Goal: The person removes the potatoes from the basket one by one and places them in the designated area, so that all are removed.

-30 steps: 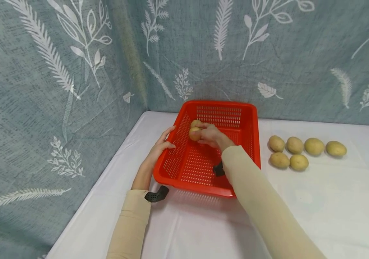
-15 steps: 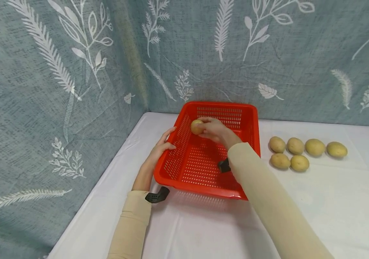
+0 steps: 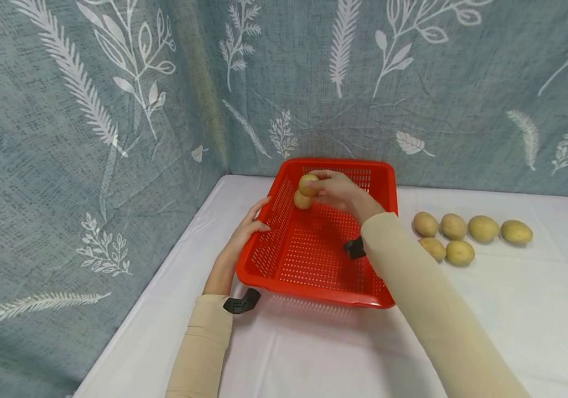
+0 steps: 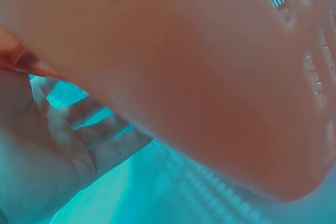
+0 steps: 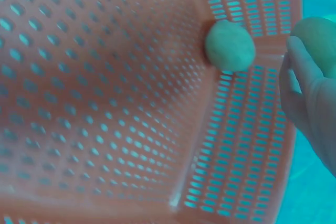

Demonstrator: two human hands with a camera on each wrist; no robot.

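My left hand (image 3: 239, 235) grips the left rim of a red perforated plastic basket (image 3: 313, 298), with the thumb over the edge. In the left wrist view, fingers of this hand (image 4: 63, 135) extend beneath the basket's outer side. My right hand (image 3: 338, 190) reaches over the basket and holds a yellow-brown potato (image 3: 307, 184) between thumb and fingers, near the far left corner. Another potato (image 3: 302, 201) lies inside, just below the held one. The right wrist view shows this lying potato (image 5: 230, 46) in the corner and the held potato (image 5: 319, 43) apart from it.
Several potatoes (image 3: 483, 228) lie in two rows on the white tablecloth (image 3: 512, 309), right of the basket. My right sleeve partly covers one of them. A grey-green leaf-patterned curtain (image 3: 443, 83) hangs behind and on the left.
My right hand has risen toward the far side with a potato, and the other potato now shows below it. The left hand stays on the rim.
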